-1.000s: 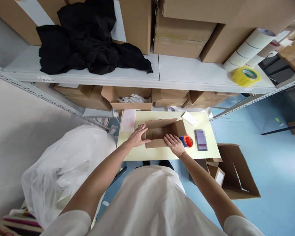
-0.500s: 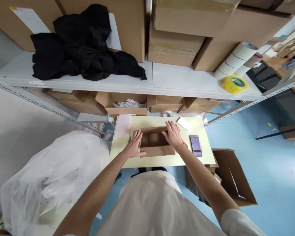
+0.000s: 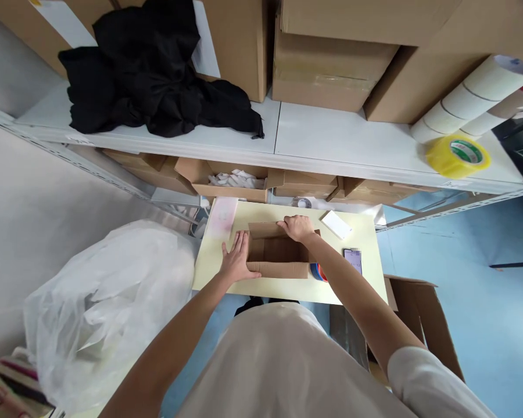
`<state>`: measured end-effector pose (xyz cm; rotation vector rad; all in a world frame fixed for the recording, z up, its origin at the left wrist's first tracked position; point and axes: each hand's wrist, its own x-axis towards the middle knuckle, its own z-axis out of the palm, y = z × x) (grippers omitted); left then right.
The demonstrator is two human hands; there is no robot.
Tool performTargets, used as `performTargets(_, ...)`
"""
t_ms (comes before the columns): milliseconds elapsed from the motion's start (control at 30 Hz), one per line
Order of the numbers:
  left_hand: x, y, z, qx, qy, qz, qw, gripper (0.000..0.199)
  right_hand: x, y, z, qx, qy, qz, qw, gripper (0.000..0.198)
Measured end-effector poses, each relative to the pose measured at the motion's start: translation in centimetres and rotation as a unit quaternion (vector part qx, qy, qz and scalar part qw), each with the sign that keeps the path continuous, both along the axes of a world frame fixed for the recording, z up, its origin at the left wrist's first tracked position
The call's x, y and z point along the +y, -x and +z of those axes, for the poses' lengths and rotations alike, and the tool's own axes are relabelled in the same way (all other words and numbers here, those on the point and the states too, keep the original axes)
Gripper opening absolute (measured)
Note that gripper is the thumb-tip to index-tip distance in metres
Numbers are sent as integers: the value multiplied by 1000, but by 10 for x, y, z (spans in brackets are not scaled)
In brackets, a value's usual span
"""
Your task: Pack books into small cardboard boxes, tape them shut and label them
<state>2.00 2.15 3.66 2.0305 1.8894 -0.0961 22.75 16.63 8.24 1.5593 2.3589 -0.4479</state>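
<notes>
A small open cardboard box (image 3: pixel 283 269) stands on the pale yellow table, its flaps raised and its inside showing bare brown cardboard. My left hand (image 3: pixel 237 261) lies against the box's left side, fingers stretched out and thumb along the near flap. At the far right corner my right hand (image 3: pixel 297 226) has its fingers curled over the upper edge of the far flap, the thumb partly hidden. Beside the box, under my right forearm, sits a blue and red roll (image 3: pixel 318 271), partly covered.
On the table (image 3: pixel 261 289) lie a white box (image 3: pixel 336 224), a phone (image 3: pixel 353 259) and a pinkish sheet (image 3: pixel 222 217). A shelf (image 3: pixel 322 139) with black cloth (image 3: pixel 148 75), cartons and yellow tape (image 3: pixel 457 157) overhangs the back. White plastic wrapping (image 3: pixel 113 302) bulges at left.
My right hand has gone from lying open over the box's right end to curling over the far flap. The left hand stays at the left side. The view has shifted slightly.
</notes>
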Motion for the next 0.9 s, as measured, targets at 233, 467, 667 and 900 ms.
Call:
performTargets(233,-2,-2,-5,-11,-2,14,1000,135,24,-3,-33,59,112,-63,990,60)
performTargets(467,-1,1,-5,-69,8,27,997,138,12,-25,-34,208,-20,-47,977,42)
performTargets(667,-5,-9,-4,-91,-18,90,992,137,-83,-75,-28,154,-165,42,973,85)
performTargets(900,-19,-11,-7,-164,-69,154,972,125,-139,-105,-62,196,-166,-13,966,88)
